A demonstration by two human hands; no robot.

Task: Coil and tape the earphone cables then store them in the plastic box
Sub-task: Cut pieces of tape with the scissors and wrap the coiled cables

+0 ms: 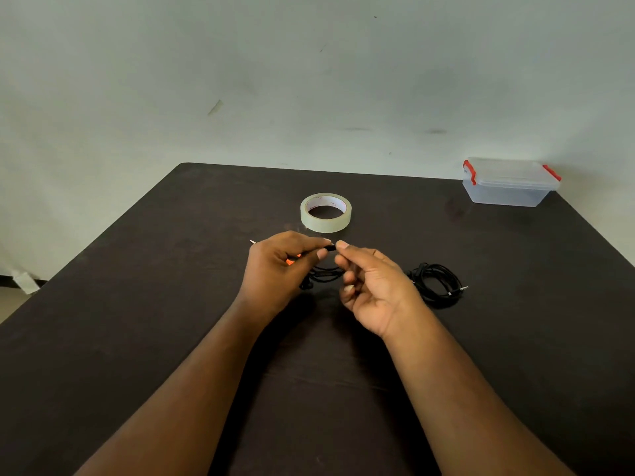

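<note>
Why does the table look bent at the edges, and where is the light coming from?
Head view: the wide lens bows the table edges outward. Soft, even light; only faint shadows show under the left hand and right hand. The tape roll and plastic box look fairly sharp; the thin black cable between the hands blends into the dark tabletop. No strong glare.

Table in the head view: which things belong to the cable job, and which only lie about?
For the job: cable in both hands, left hand, right hand, coiled cable, tape roll, plastic box.
Lying about: orange-handled tool under the left hand, hard to identify; tape scrap at the table's left edge.
</note>
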